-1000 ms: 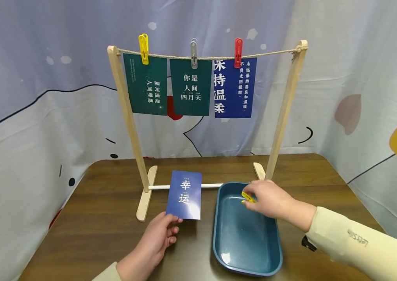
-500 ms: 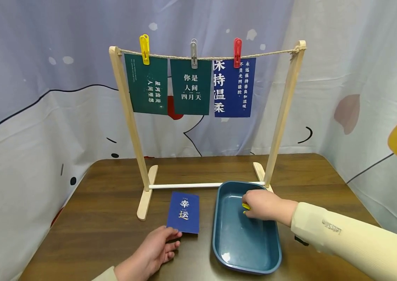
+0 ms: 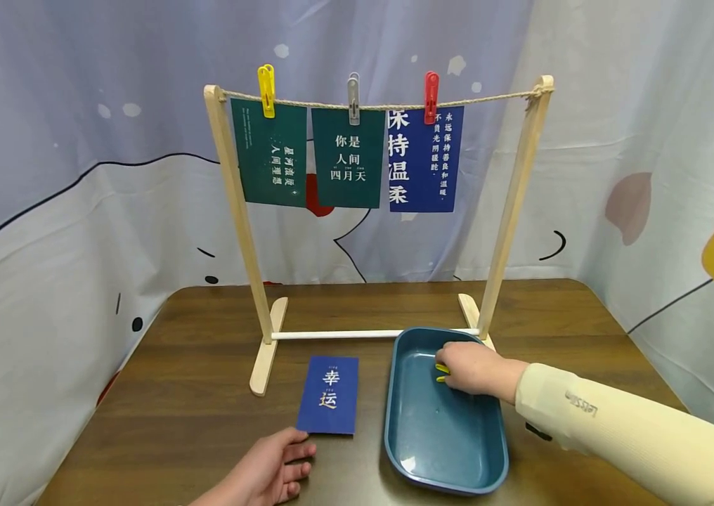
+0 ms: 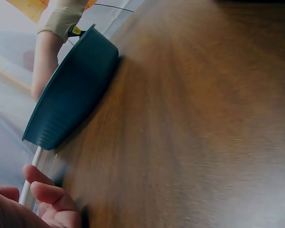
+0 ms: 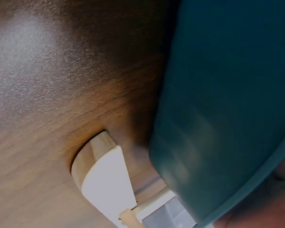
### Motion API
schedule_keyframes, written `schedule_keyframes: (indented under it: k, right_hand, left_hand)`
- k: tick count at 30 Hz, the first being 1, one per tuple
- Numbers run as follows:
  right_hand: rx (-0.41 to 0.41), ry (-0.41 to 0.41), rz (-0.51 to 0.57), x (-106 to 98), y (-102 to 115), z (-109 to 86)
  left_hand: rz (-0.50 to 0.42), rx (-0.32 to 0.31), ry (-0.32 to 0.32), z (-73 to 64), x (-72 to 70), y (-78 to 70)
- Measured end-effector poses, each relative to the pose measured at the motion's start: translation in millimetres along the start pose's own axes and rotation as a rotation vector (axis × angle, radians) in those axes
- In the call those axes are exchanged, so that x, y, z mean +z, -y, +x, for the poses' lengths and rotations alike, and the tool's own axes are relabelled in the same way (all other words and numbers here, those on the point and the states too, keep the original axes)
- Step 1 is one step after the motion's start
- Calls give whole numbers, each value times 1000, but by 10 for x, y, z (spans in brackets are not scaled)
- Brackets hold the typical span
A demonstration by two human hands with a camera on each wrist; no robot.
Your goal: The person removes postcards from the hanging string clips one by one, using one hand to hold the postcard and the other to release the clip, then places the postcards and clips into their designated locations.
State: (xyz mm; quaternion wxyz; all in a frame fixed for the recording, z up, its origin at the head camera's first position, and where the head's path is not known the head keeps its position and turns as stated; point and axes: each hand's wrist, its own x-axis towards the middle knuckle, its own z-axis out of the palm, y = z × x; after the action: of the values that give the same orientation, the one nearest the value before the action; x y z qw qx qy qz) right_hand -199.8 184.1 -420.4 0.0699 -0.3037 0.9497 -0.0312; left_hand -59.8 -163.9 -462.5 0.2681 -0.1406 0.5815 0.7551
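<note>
In the head view, a blue card [image 3: 329, 393] with white and gold characters lies flat on the table. My left hand [image 3: 268, 467] is at its lower left corner, fingers loosely bent and holding nothing; the index fingertip is close to the card's edge, and I cannot tell whether it touches. Inside the teal tray [image 3: 445, 450], toward its far end, my right hand [image 3: 474, 367] pinches a yellow clothespin [image 3: 441, 368]. Only the two handle ends of that clothespin show; the fingers cover the rest. The right wrist view mostly shows the tray's outer wall [image 5: 218, 104].
Behind the tray stands a wooden rack [image 3: 501, 232] with a rope [image 3: 490, 100] across its top. Hanging there are a green card [image 3: 271, 154] under a yellow clothespin [image 3: 266, 91], another green card [image 3: 348, 186] under a grey one, and a blue card [image 3: 423, 161] under a red one.
The blue card has come down from a raised, tilted position to lie on the table. My left hand let go and drew back. The right hand with the clothespin sank into the tray.
</note>
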Motion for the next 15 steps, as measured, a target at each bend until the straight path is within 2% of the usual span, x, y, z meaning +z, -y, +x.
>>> schedule_keyframes:
  k: [6,11,15]
  right_hand:
    - [2,-27,-7,43,-37,39]
    - [15,-25,4,53,-32,66]
    - [13,-21,6,56,-18,81]
  left_hand:
    - [42,5,54,-119,-48,-7]
    - [126,27,61,-199,-14,-57]
    - [152,37,82,-253,15,-96]
